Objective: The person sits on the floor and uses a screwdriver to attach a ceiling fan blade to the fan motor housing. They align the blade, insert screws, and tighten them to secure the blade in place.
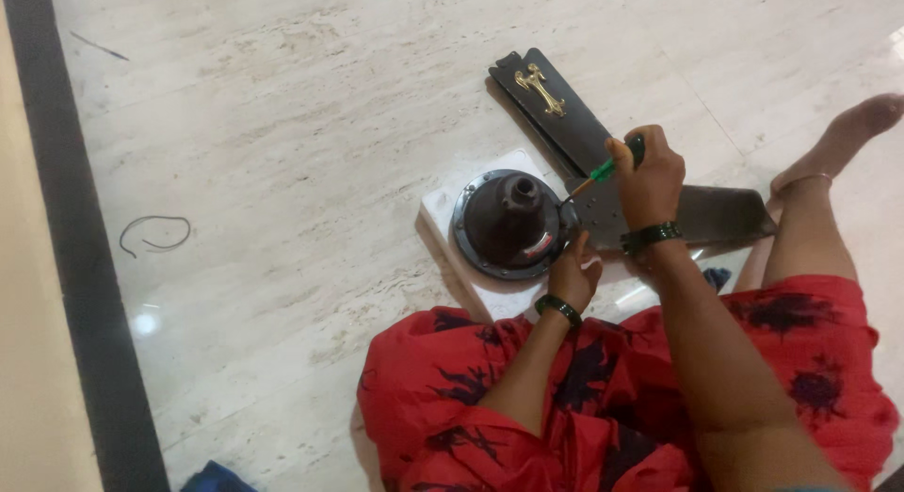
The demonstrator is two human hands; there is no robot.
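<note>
My right hand [650, 181] has its grip clamped on a green-handled screwdriver [607, 169], whose orange shank slants down to the left, its tip at the edge of the fan motor [510, 224] where a blade bracket [598, 214] meets it. My left hand [573, 274] rests against the motor's near right rim, fingers curled onto it, so that grip is closed on the motor housing. The dark round motor sits on a white slab [443, 209] on the pale marble floor [282, 125], just ahead of my knees. One dark blade [551, 106] with a brass ornament runs up and away from it; another [720, 217] stretches right toward my bare foot [838, 139]. A loop of wire [155, 233] lies well apart on the left
</note>
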